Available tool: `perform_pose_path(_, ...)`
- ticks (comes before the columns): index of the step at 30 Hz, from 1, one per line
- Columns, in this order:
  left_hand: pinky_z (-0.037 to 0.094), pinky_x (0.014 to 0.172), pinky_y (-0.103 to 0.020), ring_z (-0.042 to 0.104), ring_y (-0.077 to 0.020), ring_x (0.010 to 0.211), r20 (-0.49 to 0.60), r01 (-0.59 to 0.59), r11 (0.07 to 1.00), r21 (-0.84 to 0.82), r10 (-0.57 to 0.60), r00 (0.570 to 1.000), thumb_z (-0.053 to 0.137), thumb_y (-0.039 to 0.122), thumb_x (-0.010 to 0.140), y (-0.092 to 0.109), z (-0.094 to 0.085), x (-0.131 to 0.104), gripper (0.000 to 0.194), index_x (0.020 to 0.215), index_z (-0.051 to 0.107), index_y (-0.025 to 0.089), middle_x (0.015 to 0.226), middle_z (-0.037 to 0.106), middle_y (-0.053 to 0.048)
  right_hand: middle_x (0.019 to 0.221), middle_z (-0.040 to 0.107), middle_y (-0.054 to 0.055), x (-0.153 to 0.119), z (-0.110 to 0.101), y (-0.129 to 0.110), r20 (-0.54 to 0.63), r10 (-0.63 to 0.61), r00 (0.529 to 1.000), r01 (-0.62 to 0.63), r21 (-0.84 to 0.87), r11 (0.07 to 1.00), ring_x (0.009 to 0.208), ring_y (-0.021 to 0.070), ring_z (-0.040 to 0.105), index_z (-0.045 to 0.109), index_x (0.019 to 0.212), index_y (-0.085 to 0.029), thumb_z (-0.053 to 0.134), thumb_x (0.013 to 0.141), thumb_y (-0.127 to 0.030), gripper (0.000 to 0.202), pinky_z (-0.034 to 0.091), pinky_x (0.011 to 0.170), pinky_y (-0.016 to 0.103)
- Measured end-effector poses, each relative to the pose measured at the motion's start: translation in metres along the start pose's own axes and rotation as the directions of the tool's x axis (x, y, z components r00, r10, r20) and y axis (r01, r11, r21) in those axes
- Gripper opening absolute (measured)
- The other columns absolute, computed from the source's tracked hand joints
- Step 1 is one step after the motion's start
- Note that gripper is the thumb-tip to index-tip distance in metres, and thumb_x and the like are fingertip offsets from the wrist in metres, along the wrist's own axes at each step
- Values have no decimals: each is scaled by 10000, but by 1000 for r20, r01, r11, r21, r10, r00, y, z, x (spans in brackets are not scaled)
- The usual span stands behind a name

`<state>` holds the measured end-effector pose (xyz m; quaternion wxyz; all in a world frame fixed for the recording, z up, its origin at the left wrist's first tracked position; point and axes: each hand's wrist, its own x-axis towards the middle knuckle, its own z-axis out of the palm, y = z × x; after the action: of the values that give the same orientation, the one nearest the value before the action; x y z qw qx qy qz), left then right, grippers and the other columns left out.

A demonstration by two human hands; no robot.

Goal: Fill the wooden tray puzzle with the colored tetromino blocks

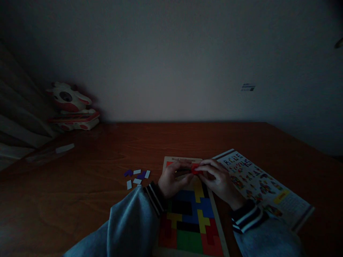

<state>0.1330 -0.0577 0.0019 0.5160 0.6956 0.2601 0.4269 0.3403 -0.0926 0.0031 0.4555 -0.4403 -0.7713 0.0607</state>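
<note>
A small red puzzle piece [196, 169] is between the fingertips of both hands, over the far end of a wooden puzzle board [220, 228]. My left hand [173, 181] has its thumb and fingers closed in on the piece's left side. On its right side, my right hand [218, 180] pinches it. Below the hands, the board carries flat block-shaped pieces, among them a green piece [189, 242], a blue piece [206, 207] and a yellow piece [202, 221]. Dark patches lie between them; I cannot tell whether these are black pieces or gaps. The hands cover part of the board's far end.
Left of the board lie several loose white pieces [129, 184] and purple pieces [141, 176]. A printed sheet [291, 207] with coloured figures lies to the right, partly under my right sleeve. A cow-shaped toy [71, 103] stands at the back left of the wooden table [88, 185].
</note>
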Motion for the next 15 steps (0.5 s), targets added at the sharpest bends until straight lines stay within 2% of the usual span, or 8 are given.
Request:
perform_pose_path(4,587,850,-344,710,-192,890,-11,57,990,125,-56,998,599,323,929,3,-2,2,241,1060,683,139,973,738,-96,946,724,45,-3,1,3,-9,131,991,-130,62,990,873,208,690,699,976,-259,643,899,-320,113,568,787,371)
perform_pose_path(7,578,866,-332,706,-192,925,-19,53,988,146,-51,999,598,324,927,3,-3,3,257,1091,682,145,1030,739,-96,906,743,29,-6,2,4,53,251,967,-255,114,960,826,198,707,711,992,-254,637,902,-356,155,580,759,349)
perform_pose_path(12,583,859,-337,713,-200,926,-16,82,987,140,-80,997,653,300,884,-3,-2,3,236,1065,696,155,1023,751,-86,985,756,45,-7,3,4,112,302,947,-319,194,928,921,215,710,740,999,-261,640,895,-376,184,579,844,387)
perform_pose_path(15,582,855,-340,713,-203,924,4,97,988,117,-98,995,649,281,879,-5,0,2,231,1065,697,153,1031,750,-91,1001,759,52,-7,5,4,120,403,907,-420,306,855,915,215,718,709,1058,-244,686,854,-407,261,588,847,392)
